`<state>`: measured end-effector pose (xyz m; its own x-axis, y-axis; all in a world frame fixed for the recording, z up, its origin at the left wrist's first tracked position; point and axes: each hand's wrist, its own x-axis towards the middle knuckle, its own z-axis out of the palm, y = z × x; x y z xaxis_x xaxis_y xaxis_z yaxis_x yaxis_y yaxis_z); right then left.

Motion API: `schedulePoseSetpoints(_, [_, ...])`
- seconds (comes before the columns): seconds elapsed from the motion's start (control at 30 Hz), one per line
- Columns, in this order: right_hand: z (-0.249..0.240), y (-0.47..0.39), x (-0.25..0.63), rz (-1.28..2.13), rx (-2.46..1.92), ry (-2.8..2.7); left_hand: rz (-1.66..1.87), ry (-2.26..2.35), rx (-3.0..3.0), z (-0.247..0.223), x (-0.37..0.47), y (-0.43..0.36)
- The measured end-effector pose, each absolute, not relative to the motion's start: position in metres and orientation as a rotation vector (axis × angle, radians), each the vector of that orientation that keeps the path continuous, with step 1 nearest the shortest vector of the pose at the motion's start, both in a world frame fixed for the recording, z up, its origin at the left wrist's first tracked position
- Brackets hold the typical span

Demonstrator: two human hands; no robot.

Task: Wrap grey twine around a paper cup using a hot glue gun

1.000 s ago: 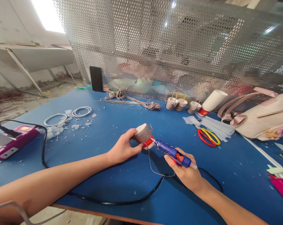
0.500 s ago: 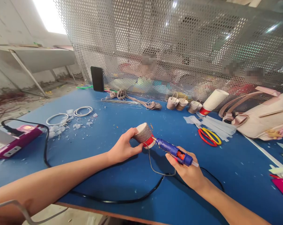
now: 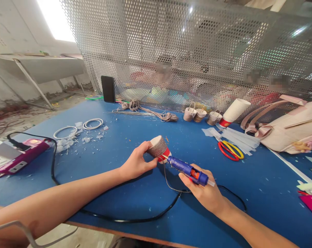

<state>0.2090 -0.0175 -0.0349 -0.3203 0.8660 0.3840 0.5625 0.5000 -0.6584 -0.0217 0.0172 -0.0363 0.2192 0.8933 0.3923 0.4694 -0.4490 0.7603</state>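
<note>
Within L hand [image 3: 135, 163] grip: cord-wrapped cup [image 3: 158, 147], tilted, base nr glue gun [image 3: 182, 166].

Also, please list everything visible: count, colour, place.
cup: one, brown, red, white, centre
glue gun: one, blue, centre
small cups: three, brown, back right
cup stack: one, white, beside them
scissors: one, red, yellow, right
strips: several, translucent, right
bag: one, pale pink, right
cord bundles: several, brown, back
phone: one, black, back
rings: two, white, left
scraps: many, white, near rings
power strip: one, magenta, left
cable: one, black, front
table: one, blue, underneath
mesh panel: one, grey, back
bench: one, grey, left
figures: uncountable, blurred, behind panel
left hand: one, bare, holding cup
right hand: one, bare, holding glue gun
</note>
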Motion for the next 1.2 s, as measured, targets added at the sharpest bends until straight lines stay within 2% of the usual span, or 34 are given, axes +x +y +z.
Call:
schedulePoseSetpoints(0.37, [-0.034, -0.020, 0.204, 0.595, -1.098, -2.108, 1.140, 1.323, 2.051, -0.037, -0.019, 0.017])
schedulePoseSetpoints(0.57, [-0.034, -0.015, 0.210, 0.592, -1.165, -1.971, 1.145, 1.281, 2.002, -0.035, -0.021, 0.018])
schedulePoseSetpoints(0.83, [-0.025, -0.006, 0.215, 1.087, -1.319, -1.665, 1.098, 1.233, 1.963, -0.035, -0.022, 0.017])
schedulePoseSetpoints(0.97, [-0.025, 0.000, 0.216, 1.211, -1.317, -1.580, 1.102, 1.259, 1.946, -0.036, -0.023, 0.018])
schedulePoseSetpoints(1.07, [-0.021, 0.006, 0.219, 1.216, -1.293, -1.561, 1.119, 1.232, 1.897, -0.035, -0.022, 0.019])
schedulePoseSetpoints(1.2, [-0.018, 0.018, 0.229, 1.050, -1.345, -1.662, 1.148, 1.242, 1.810, -0.034, -0.022, 0.022])
